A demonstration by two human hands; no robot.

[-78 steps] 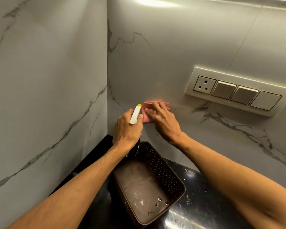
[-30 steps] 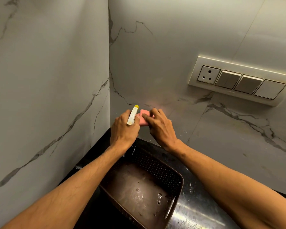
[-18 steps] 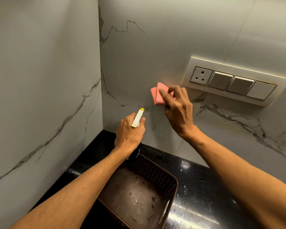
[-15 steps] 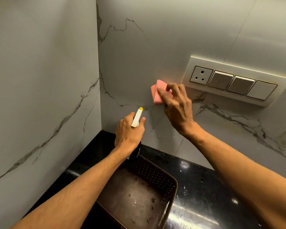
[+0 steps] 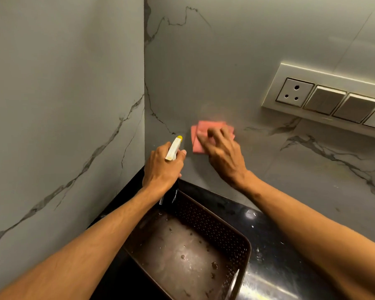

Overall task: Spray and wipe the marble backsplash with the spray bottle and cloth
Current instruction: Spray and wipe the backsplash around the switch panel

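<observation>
Right under the right hand (image 5: 223,154), the grey-veined white marble backsplash (image 5: 225,61) is mid-wipe, so I'd call this partway. The low patch just above the glossy black counter (image 5: 279,245) is getting rubbed. The stretch off to that hand's right, beneath the cream switch panel (image 5: 325,100), shows dull smears and looks left to do. Fingers are spread flat, pressing the folded pink cloth (image 5: 201,135) to the stone, its edges blurred. Just to its left, the left hand (image 5: 162,167) is wrapped round the white, yellow-tipped spray bottle (image 5: 173,148), nozzle towards the wall.
</observation>
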